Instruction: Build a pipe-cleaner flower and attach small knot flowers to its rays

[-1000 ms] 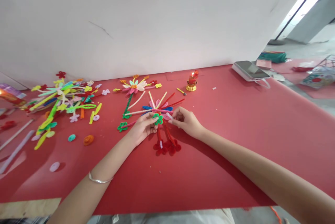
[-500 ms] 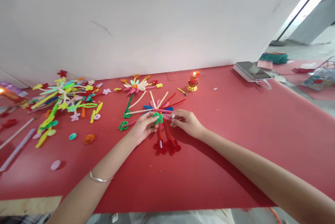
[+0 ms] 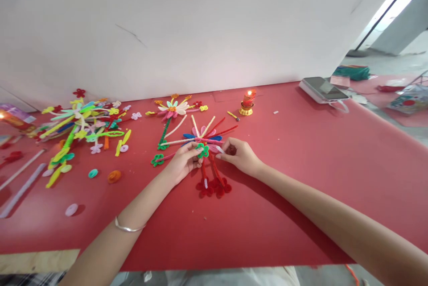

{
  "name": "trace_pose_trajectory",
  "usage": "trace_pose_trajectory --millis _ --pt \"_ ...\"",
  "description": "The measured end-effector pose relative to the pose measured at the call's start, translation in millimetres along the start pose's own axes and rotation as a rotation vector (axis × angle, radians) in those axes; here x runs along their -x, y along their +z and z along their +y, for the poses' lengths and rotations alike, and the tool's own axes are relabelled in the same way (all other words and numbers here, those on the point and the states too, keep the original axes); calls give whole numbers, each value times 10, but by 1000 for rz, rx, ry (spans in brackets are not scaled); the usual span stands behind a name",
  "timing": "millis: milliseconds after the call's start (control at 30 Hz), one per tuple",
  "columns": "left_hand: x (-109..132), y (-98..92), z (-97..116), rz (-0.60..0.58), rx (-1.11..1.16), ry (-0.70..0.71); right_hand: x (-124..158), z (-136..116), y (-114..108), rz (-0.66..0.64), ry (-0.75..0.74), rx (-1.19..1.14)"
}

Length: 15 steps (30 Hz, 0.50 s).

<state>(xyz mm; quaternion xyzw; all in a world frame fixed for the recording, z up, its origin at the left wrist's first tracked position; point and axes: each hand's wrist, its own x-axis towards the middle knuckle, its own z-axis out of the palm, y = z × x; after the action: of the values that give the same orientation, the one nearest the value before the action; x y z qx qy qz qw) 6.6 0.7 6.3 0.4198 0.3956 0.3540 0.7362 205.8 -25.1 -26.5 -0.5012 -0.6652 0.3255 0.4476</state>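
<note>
Pinched between the thumb and fingers of my left hand [image 3: 185, 161] is a small green pipe-cleaner flower [image 3: 203, 150]. Just to its right, my right hand [image 3: 239, 156] grips a short white stick-like piece [image 3: 220, 149] whose tip points toward the flower, a little apart from it. Behind and under the hands lies a large pipe-cleaner flower with blue petals [image 3: 216, 138], pink petals and cream and red stems. Red pipe-cleaner flowers [image 3: 219, 188] rest below on their stems. Another green flower [image 3: 157, 160] lies left of my left hand.
A lit red candle [image 3: 247, 101] in a gold holder stands behind the hands, near a short yellow stick [image 3: 233, 115]. Many pipe-cleaner flowers [image 3: 80, 121] pile up at the left, with another lit candle [image 3: 15, 121]. A phone-like device [image 3: 323, 90] lies at the back right. A white board [image 3: 187, 31] bounds the red table.
In my right hand the white piece has turned, so more of its length shows, and the fingers have shifted slightly. My left hand keeps the green flower in place.
</note>
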Motion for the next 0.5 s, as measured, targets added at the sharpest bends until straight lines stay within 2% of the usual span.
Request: trace_pose_trajectory --millis 233,400,500 --pt "-3 -2 4 12 9 -7 2 32 6 -34 40 -42" --pt "1 -17 -7 6 17 -8 11 22 10 -150 60 -217" --pt "-10 -26 -13 -2 31 -3 17 19 17 -158 71 -237"
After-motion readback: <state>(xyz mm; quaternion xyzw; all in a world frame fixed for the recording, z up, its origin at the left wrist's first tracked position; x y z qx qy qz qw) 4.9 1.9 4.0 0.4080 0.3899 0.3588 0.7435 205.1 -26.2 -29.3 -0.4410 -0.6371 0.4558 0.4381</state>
